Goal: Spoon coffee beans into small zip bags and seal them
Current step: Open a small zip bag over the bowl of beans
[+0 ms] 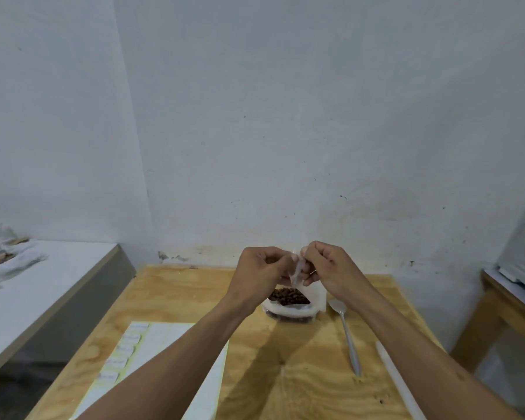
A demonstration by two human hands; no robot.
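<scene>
Both hands are raised over the wooden surface (170,298), meeting at a small clear zip bag (296,272). Left hand (262,268) is pinching the bag's left edge w/ thumb and fingertips, other fingers curled in. Right hand (326,266) is pinching the right edge the same way, so both grips are grasping the bag betw. them. The bag is hanging upright in the air, just above the coffee beans; can't tell whether its zip is closed or whether there are any beans inside, since the plastic is blurred and half hidden by the fingers.

Directly below the hands a large white pouch (291,309) is sitting open on the surface, w/ dark brown coffee beans (287,296) showing in its mouth. A metal spoon (346,334) is lying just right of the pouch, bowl toward the wall, handle pointing to the near edge, not touching the pouch. Further right, near the surface's right edge, a long white strip (396,380) is lying roughly parallel to the spoon.

At near left a sheet of white labels (128,350) on yellowish backing is lying flat, partly covered by the left forearm. A white counter (58,277) is standing to the left w/ crumpled plastic (3,253) on its far end.
</scene>
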